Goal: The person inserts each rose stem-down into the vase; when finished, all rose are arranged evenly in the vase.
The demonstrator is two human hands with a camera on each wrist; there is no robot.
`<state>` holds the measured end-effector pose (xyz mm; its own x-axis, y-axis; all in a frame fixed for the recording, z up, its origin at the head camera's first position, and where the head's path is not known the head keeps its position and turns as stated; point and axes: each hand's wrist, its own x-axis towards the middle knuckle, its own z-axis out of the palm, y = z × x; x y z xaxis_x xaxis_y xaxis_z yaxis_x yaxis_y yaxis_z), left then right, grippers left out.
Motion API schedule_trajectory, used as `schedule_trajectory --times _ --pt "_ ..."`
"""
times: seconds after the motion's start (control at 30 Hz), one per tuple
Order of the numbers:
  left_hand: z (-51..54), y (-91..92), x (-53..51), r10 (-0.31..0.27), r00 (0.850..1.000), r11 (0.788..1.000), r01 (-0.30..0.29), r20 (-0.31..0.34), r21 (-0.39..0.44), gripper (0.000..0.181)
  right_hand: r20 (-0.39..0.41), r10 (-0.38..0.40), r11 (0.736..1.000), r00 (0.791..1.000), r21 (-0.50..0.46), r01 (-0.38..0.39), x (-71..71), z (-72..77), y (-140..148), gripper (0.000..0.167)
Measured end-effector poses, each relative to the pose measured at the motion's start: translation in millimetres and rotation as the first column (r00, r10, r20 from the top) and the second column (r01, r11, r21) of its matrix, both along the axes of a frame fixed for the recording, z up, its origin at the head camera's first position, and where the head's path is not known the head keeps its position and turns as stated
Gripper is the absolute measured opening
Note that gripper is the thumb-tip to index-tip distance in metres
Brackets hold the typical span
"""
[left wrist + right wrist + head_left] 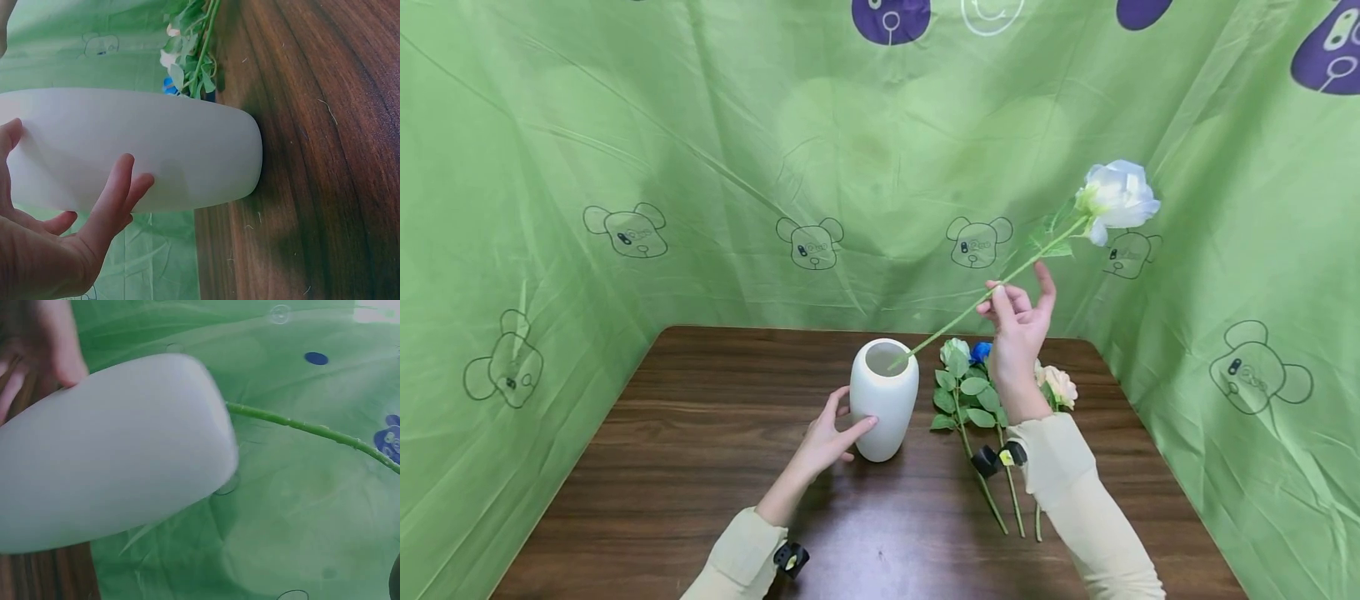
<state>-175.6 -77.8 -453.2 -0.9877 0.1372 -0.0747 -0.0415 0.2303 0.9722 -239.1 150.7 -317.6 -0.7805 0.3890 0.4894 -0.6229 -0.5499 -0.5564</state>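
Observation:
A white vase (pixel 886 417) stands upright on the wooden table, its side filling much of the left wrist view (pixel 144 150). My left hand (pixel 827 437) holds it from the left, thumb and fingers around its side. Above and to the right, my right hand (pixel 1018 333) pinches the green stem of a white flower (pixel 1118 200) between thumb and fingers. The stem (pixel 955 321) slants down to the left, its lower end inside the vase mouth. In the right wrist view the stem (pixel 312 428) passes behind the vase rim (pixel 222 437).
Several flowers lie on the table (pixel 700 467) right of the vase, partly beneath my right forearm: a whitish one (pixel 955 350), a blue one (pixel 980 352) and a pale peach one (pixel 1060 386). A green curtain (pixel 730 150) hangs behind the table and along both sides.

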Motion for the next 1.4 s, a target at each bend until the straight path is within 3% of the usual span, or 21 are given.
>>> schedule_trajectory --times 0.17,0.33,0.43,0.57,0.67,0.77,0.93,1.03,1.17,1.23,1.33,1.4 --pt "31.4 1.6 14.9 -0.011 1.000 1.000 0.011 0.012 -0.003 0.068 0.000 0.017 0.974 1.000 0.226 -0.017 4.6 -11.8 -10 0.058" --pt "27.7 0.7 12.3 -0.013 1.000 1.000 0.013 0.013 0.005 0.069 -0.030 0.095 0.910 0.995 0.407 -0.074 8.0 -21.8 -24 0.059" --pt "14.8 -0.6 5.8 -0.015 1.000 1.000 0.015 0.017 0.019 0.071 -0.032 0.118 0.845 0.992 0.529 -0.084 10.9 -26.3 -32 0.058" --pt "-4.1 -1.7 -3.1 -0.006 1.000 1.000 0.006 0.028 0.017 0.075 -0.044 0.109 0.720 0.993 0.693 -0.048 19.1 -28.4 -39 0.056" --pt "-9.8 -1.8 -6.0 0.001 1.000 1.000 -0.001 0.031 0.008 0.076 -0.025 0.102 0.630 0.994 0.775 -0.045 25.7 -28.6 -43 0.055" --pt "-10.8 -1.9 -6.8 0.007 0.999 1.000 -0.007 0.031 0.006 0.077 0.010 0.102 0.554 0.995 0.830 -0.066 29.4 -30.6 -45 0.050" --pt "-8.0 -2.7 -6.6 -0.003 0.999 1.000 0.002 0.040 0.008 0.076 0.045 0.109 0.461 0.993 0.883 -0.090 27.7 -39.3 -47 0.032" --pt "0.4 -3.0 -3.0 -0.014 0.999 1.000 0.013 0.041 0.019 0.075 0.083 0.044 0.422 0.996 0.902 -0.094 22.7 -46.3 -48 0.033" --pt "19.7 -2.5 6.8 -0.029 0.999 0.999 0.028 0.029 0.026 0.071 0.116 -0.069 0.377 0.991 0.923 -0.082 18.4 -51.8 -50 0.043" --pt "27.2 -2.0 10.9 -0.032 0.999 0.999 0.031 0.025 0.019 0.069 0.105 -0.103 0.355 0.989 0.933 -0.062 17.8 -52.5 -51 0.039" --pt "29.3 -2.3 12.2 -0.036 0.999 0.999 0.036 0.024 0.014 0.069 0.075 -0.149 0.322 0.986 0.947 -0.024 17.3 -53.1 -52 0.027" --pt "24.7 -3.2 10.0 -0.038 0.999 0.999 0.038 0.025 0.022 0.070 0.043 -0.169 0.298 0.985 0.955 0.009 16.4 -53.9 -53 0.019"
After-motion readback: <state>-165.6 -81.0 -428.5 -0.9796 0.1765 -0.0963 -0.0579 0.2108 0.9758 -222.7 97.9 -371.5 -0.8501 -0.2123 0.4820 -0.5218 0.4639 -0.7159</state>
